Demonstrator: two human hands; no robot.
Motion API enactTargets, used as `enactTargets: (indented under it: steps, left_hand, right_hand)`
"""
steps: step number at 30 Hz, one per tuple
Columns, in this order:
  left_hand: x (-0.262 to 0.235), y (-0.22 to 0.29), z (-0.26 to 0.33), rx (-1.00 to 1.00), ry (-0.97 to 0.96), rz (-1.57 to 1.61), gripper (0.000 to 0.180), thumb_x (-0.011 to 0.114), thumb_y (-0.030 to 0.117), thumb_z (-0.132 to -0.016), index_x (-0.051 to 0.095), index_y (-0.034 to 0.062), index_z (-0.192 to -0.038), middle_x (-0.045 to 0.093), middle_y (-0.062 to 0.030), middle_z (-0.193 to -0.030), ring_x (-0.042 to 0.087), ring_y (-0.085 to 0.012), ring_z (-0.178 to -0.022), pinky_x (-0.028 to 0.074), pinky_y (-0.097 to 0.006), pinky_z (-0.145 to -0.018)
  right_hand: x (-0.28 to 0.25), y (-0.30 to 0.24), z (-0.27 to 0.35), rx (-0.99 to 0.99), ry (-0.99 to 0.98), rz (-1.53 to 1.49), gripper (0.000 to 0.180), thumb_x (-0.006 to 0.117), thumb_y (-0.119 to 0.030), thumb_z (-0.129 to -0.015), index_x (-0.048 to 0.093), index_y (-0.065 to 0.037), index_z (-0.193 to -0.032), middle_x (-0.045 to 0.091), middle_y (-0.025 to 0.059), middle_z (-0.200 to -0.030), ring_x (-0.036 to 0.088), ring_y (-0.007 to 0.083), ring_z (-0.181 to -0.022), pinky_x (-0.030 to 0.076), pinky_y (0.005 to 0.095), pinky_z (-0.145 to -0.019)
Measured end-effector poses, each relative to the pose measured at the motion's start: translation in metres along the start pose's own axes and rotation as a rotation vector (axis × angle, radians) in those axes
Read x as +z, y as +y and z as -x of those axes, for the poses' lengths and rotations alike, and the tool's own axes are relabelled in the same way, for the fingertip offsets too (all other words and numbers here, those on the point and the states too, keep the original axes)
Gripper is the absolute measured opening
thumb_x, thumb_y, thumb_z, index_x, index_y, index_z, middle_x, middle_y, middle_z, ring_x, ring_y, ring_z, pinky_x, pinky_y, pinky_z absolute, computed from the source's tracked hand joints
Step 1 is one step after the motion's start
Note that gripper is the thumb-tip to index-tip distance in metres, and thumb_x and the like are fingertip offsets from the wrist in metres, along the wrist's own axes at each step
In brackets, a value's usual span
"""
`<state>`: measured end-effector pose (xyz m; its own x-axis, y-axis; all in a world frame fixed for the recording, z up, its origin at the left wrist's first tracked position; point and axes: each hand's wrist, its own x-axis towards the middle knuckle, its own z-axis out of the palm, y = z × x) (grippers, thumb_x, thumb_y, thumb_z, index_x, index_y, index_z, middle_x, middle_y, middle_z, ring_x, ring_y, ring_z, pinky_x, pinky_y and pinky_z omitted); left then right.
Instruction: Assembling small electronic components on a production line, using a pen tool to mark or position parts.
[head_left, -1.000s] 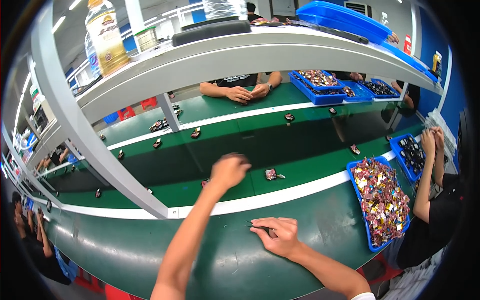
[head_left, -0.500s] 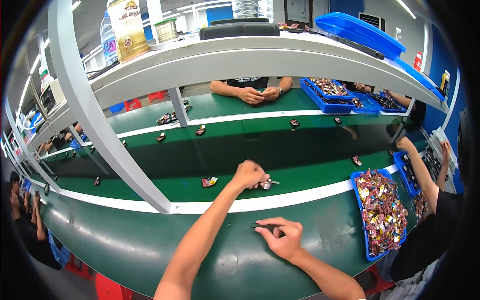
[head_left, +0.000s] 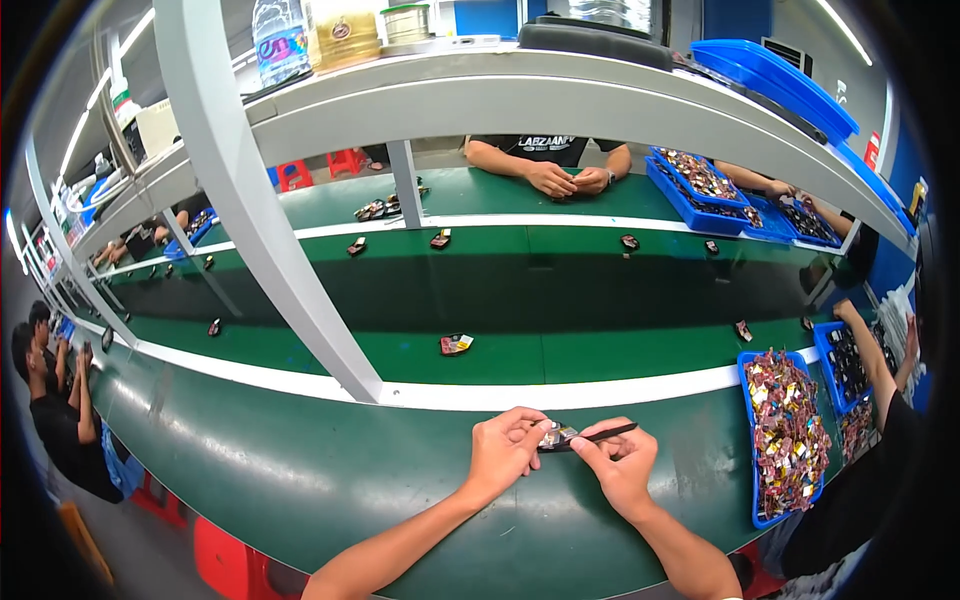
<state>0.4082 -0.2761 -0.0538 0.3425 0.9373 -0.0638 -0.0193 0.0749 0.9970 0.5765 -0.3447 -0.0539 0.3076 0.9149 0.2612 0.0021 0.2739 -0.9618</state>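
Observation:
My left hand (head_left: 503, 450) is closed on a small dark electronic part (head_left: 557, 435) with a silvery top, held just above the green worktop (head_left: 400, 480). From the right, my right hand (head_left: 625, 470) grips black tweezers (head_left: 613, 432), their back end pointing up and right. The tweezers' tips meet or nearly meet the part; fingers hide the exact contact. Beyond my hands, a similar part with red, white and yellow pieces (head_left: 456, 344) lies on the green conveyor belt (head_left: 500, 365).
A blue tray (head_left: 748, 440) heaped with small red, yellow and white pieces stands at my right. A slanted white post (head_left: 270, 230) and a shelf (head_left: 480, 105) frame the belt. Co-workers sit across (head_left: 550, 160), at the left (head_left: 60, 400) and at the right (head_left: 880, 470).
My left hand has drawn back from the belt to my right hand, bringing the electronic part. The right hand has moved right and now holds the tweezers at the part. The view has shifted left.

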Motion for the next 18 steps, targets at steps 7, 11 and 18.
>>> enactTargets:
  steps: [7, 11, 18]
  left_hand:
    - [-0.0001, 0.0054, 0.0051, 0.000, 0.048, 0.013, 0.019, 0.069, 0.009, -0.096, 0.067, -0.0079, -0.105, 0.070, -0.0081, -0.074, 0.062, -0.0088, -0.052, 0.044, -0.023, -0.042]
    - [0.0012, 0.0081, 0.0052, -0.013, 0.061, -0.003, 0.019, 0.068, 0.010, -0.097, 0.067, -0.0076, -0.104, 0.070, -0.0078, -0.073, 0.062, -0.0086, -0.053, 0.045, -0.023, -0.043]
    - [0.0014, 0.0071, 0.0051, 0.003, 0.068, -0.009, 0.019, 0.068, 0.010, -0.097, 0.066, -0.0076, -0.105, 0.070, -0.0086, -0.075, 0.063, -0.0093, -0.054, 0.047, -0.023, -0.044]
  right_hand:
    - [0.0012, -0.0059, -0.0032, -0.090, -0.005, 0.238, 0.014, 0.079, 0.005, -0.083, 0.068, 0.002, -0.091, 0.062, -0.0023, -0.069, 0.046, -0.0007, -0.051, 0.031, 0.0178, -0.047]
    - [0.0003, -0.0048, -0.0020, -0.087, 0.004, 0.265, 0.015, 0.080, 0.003, -0.082, 0.068, 0.002, -0.091, 0.064, -0.0012, -0.070, 0.046, -0.0004, -0.050, 0.031, 0.0178, -0.046]
    - [-0.0025, -0.0015, -0.0022, -0.101, 0.002, 0.320, 0.015, 0.080, 0.003, -0.082, 0.069, 0.002, -0.091, 0.064, -0.0012, -0.070, 0.046, -0.0003, -0.050, 0.031, 0.0177, -0.046]
